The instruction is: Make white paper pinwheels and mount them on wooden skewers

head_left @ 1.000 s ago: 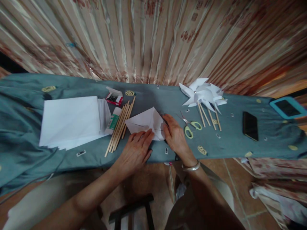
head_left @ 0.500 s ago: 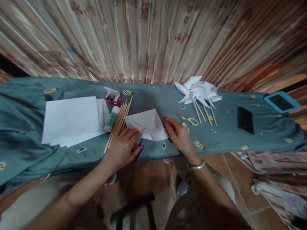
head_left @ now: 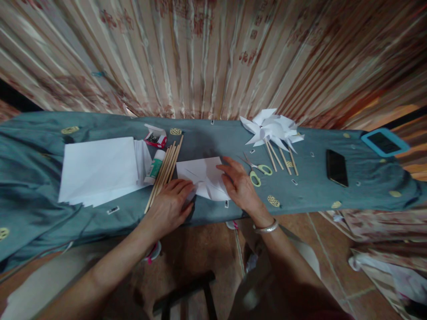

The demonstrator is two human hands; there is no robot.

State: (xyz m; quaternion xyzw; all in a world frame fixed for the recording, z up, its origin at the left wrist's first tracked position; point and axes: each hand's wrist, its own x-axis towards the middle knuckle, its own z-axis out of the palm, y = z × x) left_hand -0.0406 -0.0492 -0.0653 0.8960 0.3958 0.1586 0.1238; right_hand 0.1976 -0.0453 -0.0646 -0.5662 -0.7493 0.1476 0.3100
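Note:
A square white paper with diagonal cuts or creases lies on the cloth in front of me. At its lower left corner, my left hand is closed on the paper, the corner partly hidden by the fingers. My right hand, fingers apart, rests over the paper's right edge, covering part of it. Wooden sticks lie just left of the paper, close to my left hand. Green-handled scissors lie opened to the right of my right hand.
To the left are a stack of white paper, a glue stick and a red box of small dark pieces. At the right lie paper pinwheels on sticks, a phone and a blue-framed tablet.
My right hand has moved up and left onto the paper's right edge, its fingers spreading; the scissors' lower handle now shows. My left hand stays at the lower left corner.

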